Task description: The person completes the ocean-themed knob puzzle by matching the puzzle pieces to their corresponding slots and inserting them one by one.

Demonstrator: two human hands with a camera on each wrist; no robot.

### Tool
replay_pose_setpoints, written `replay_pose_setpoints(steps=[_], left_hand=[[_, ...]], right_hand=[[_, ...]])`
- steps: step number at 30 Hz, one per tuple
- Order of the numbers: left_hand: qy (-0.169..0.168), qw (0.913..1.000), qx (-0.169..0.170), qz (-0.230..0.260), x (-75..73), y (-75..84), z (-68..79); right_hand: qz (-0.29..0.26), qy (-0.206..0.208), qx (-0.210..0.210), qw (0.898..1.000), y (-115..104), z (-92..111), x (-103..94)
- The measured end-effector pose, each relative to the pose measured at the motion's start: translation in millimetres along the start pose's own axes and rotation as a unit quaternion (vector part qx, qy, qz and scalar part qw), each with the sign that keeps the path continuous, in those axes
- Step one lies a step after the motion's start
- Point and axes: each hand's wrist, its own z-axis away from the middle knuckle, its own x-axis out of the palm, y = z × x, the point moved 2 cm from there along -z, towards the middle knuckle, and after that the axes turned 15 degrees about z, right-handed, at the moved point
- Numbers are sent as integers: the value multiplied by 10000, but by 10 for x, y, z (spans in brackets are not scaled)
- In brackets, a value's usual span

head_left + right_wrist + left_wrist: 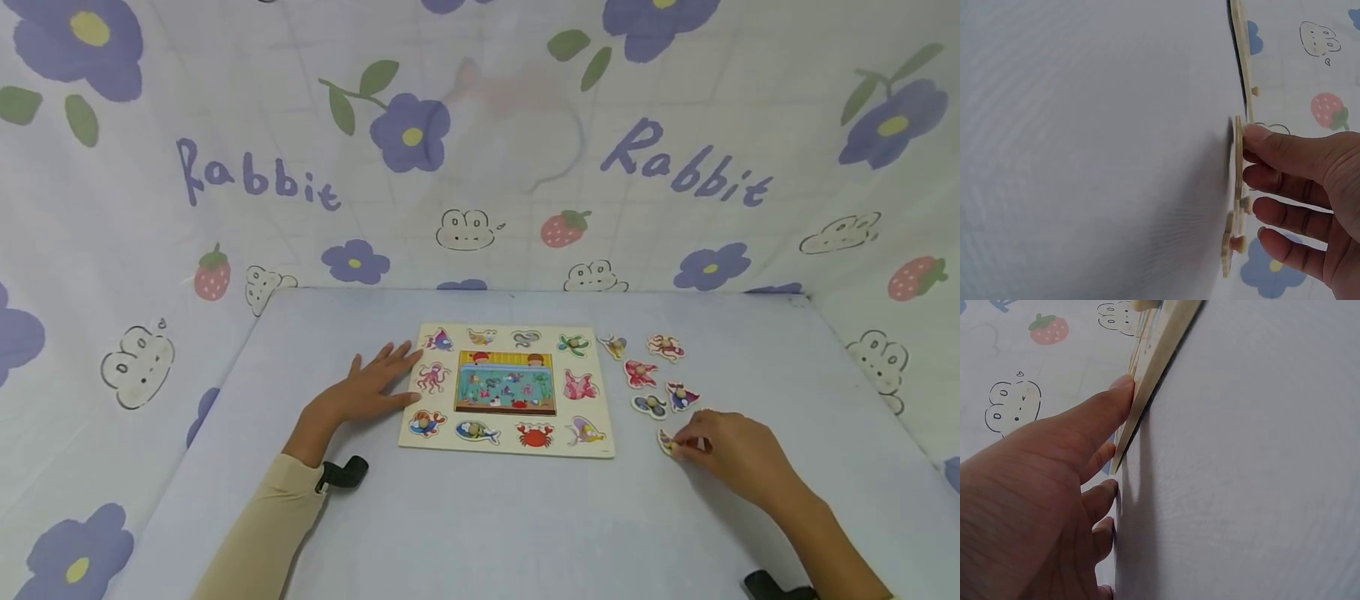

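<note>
A wooden peg puzzle board (506, 337) with sea animal pictures lies on the table. My left hand (375, 387) rests at its left edge with the fingers spread, and in the left wrist view the thumb (1110, 403) touches the board's side. To the right of the board, my right hand (731, 450) pinches a small puzzle piece (664, 442) between thumb and finger. In the right wrist view this piece (1239, 156) shows edge-on at the fingertips, its knob hidden by them. Knobbed pieces sit in the board's lower left: a colourful one (427, 423) and a fish (474, 431).
Several loose pieces lie between the board and my right hand, among them a red starfish (640, 373), a squid-like piece (665, 347), a grey-green piece (649, 406) and a purple fish (682, 396). A yellow-grey piece (612, 346) lies against the board's upper right edge. A patterned curtain (480, 167) hangs behind.
</note>
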Motion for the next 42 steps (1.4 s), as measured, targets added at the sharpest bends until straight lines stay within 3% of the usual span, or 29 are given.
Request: replay_pose_setpoints(steps=[7, 16, 24, 42], left_hand=[[29, 10000, 15, -27, -3, 0, 10], [18, 10000, 58, 5, 3, 7, 21], [59, 10000, 28, -7, -15, 31, 36], [4, 10000, -41, 83, 0, -21, -5]], right_hand=[[-189, 95, 92, 9997, -49, -46, -169], [-222, 410, -298, 9985, -238, -296, -410], [-167, 618, -764, 9950, -458, -667, -475], [-141, 278, -1216, 9921, -1119, -1592, -491]])
